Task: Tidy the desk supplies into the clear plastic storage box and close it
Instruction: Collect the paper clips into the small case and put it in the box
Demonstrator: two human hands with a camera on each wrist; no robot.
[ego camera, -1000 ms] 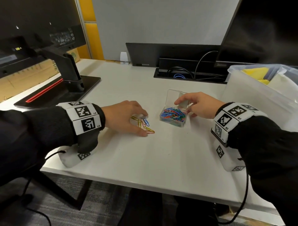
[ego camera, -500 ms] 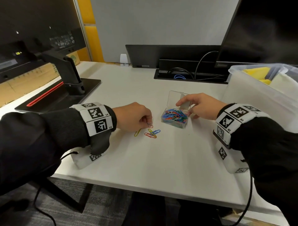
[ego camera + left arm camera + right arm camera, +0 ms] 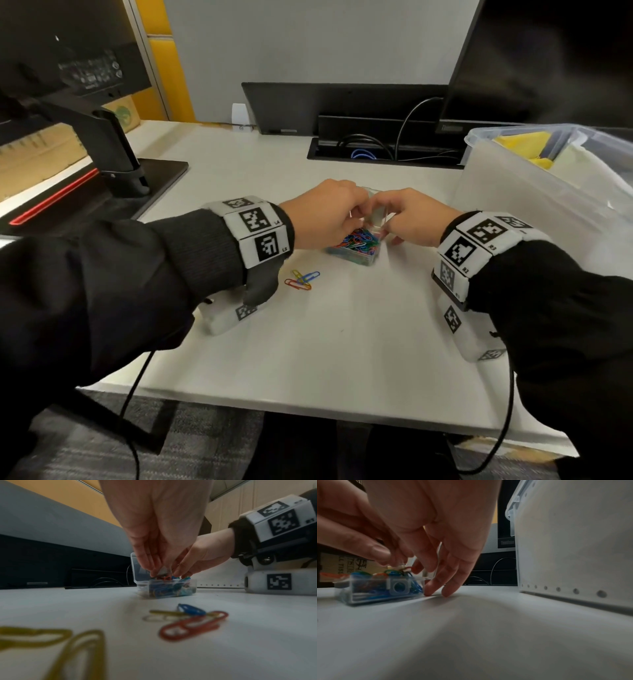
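A small clear box (image 3: 356,253) heaped with colored paper clips sits mid-desk, its hinged lid (image 3: 138,569) standing up. My left hand (image 3: 337,214) hovers over it, fingers bunched and pointing down onto the pile (image 3: 154,568), pinching a few clips. My right hand (image 3: 409,221) holds the lid from the right, while two of its fingers (image 3: 436,588) touch the desk beside the box (image 3: 382,589). Several loose clips (image 3: 301,279) lie on the desk near my left wrist, among them a red clip (image 3: 193,624) and a blue clip (image 3: 190,609).
The large clear storage box (image 3: 548,192) stands open at the right with yellow and white items inside; its wall (image 3: 573,547) is close to my right hand. A monitor base (image 3: 137,178) is at the left, and a cable tray (image 3: 383,150) lies behind.
My left hand picked clips off the desk and moved right to above the small box. The right hand stayed on the lid. Fewer loose clips lie on the desk.
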